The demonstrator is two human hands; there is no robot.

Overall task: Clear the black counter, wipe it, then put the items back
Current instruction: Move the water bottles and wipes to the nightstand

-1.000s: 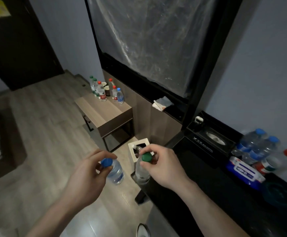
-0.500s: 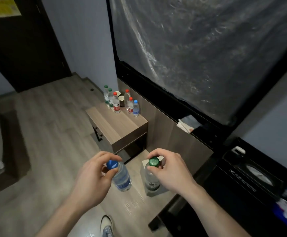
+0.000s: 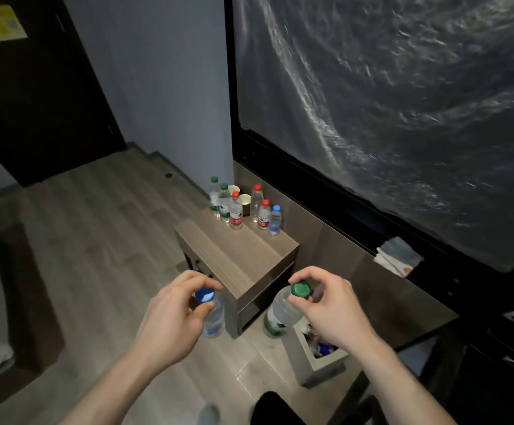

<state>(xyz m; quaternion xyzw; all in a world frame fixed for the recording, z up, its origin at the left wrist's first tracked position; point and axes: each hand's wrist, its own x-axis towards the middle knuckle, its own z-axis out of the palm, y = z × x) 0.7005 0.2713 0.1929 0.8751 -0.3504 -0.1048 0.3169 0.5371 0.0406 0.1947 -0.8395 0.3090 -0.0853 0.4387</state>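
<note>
The left hand (image 3: 169, 314) holds a blue-capped water bottle (image 3: 214, 314) by its neck, grip clenched around the cap, hanging over the wooden floor (image 3: 96, 240). The right hand (image 3: 329, 308) grasps a green-capped water bottle (image 3: 280, 314) the same way, just above an open bin (image 3: 320, 363). Beyond both stands a wooden side table (image 3: 243, 256); at the far end of its surface, 6 capped bottles (image 3: 243, 207) and 2 paper cups (image 3: 240, 196) cluster together. A folded cloth (image 3: 398, 260) lies on the dark ledge to the right.
</note>
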